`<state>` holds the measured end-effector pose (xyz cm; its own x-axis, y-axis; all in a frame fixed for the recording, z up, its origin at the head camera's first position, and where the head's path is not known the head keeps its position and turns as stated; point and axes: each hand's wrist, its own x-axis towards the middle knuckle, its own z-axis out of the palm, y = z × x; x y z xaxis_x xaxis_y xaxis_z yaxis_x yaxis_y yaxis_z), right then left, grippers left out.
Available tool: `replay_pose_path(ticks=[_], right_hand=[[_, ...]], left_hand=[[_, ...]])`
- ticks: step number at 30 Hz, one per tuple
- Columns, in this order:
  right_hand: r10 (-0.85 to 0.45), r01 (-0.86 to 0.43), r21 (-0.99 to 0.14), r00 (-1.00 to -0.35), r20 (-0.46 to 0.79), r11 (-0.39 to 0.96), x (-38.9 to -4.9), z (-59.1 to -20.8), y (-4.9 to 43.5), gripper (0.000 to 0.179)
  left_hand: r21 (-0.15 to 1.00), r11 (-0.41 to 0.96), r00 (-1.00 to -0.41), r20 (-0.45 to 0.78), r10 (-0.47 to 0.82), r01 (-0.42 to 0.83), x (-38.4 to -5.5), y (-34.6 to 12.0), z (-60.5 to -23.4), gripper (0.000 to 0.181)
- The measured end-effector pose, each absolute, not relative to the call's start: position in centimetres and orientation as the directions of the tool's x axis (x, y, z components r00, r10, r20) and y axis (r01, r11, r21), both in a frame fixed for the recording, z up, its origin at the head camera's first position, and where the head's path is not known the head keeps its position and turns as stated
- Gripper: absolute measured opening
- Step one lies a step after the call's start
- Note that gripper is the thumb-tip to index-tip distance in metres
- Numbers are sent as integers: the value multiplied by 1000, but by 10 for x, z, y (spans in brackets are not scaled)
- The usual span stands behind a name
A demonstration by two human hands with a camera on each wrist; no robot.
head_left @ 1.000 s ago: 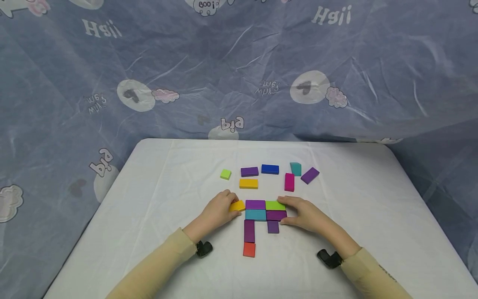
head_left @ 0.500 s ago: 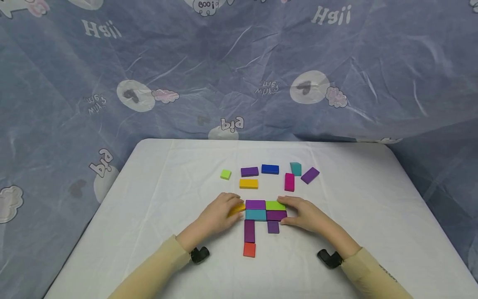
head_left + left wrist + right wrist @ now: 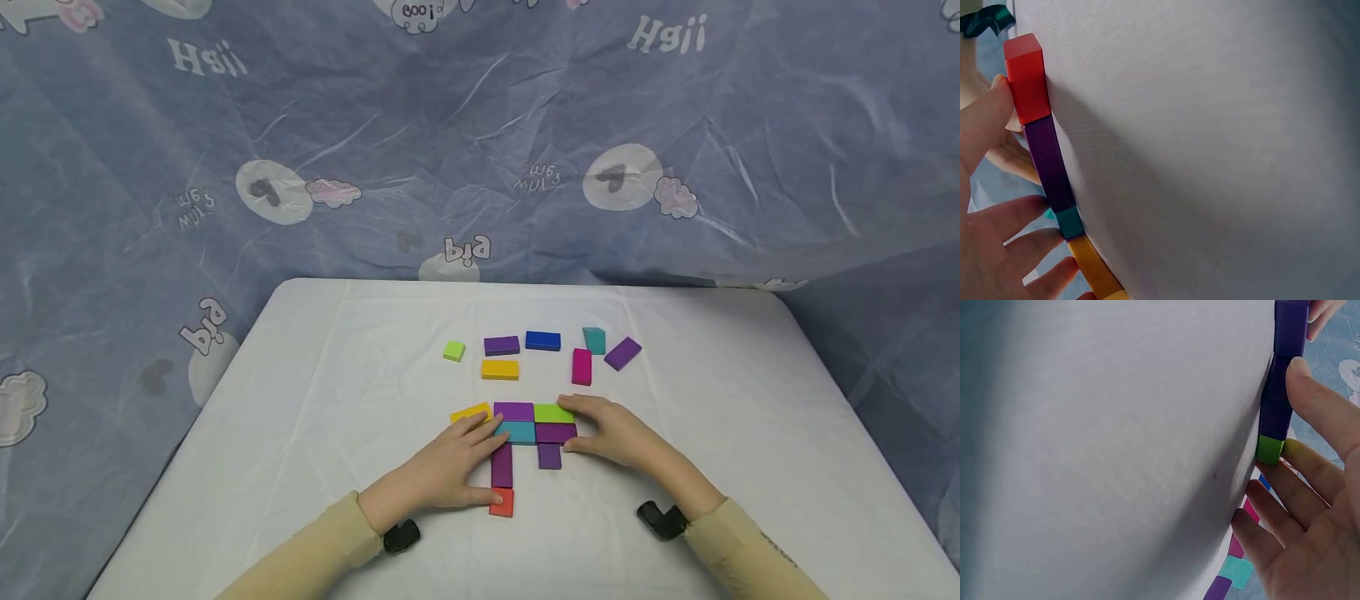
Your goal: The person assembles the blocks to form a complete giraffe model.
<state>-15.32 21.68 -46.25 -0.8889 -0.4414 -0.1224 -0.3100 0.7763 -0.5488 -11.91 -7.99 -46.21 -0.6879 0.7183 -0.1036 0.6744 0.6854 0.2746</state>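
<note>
In the head view a flat figure of coloured blocks lies on the table. My left hand (image 3: 448,467) is spread over its left side, thumb on the red block (image 3: 502,507) and fingertips over the teal block (image 3: 519,432). Beneath its fingers the yellow block (image 3: 469,412) lies tilted, its corner at the upper purple block (image 3: 513,411). A long purple block (image 3: 502,467) joins the teal and red ones. At the right side my right hand (image 3: 611,429) rests fingertips at the green block (image 3: 553,413) and thumb by the right purple block (image 3: 556,433), above a small purple block (image 3: 550,457).
Behind the figure lie loose blocks: lime (image 3: 453,351), purple (image 3: 502,345), blue (image 3: 542,340), yellow (image 3: 500,369), magenta (image 3: 581,367), teal (image 3: 594,340) and a slanted purple block (image 3: 622,353). A patterned blue-grey cloth (image 3: 465,125) hangs beyond the white table (image 3: 360,333).
My left hand has let go of the yellow block, leaving it tilted, and has moved nearer to me, its thumb now on the red block. The right hand has stayed in place.
</note>
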Motion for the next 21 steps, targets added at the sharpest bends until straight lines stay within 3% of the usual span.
replay_pose_path(ticks=[17,21], right_hand=[[-435,-303,-547,-891,-127,780,-152,-460,215,70],[-410,-287,-556,-906,-107,780,-155,-454,215,63]], left_hand=[[294,696,-693,-134,708,655,-119,-79,-465,85],[293,692,-691,-125,712,660,-120,-79,-464,84]])
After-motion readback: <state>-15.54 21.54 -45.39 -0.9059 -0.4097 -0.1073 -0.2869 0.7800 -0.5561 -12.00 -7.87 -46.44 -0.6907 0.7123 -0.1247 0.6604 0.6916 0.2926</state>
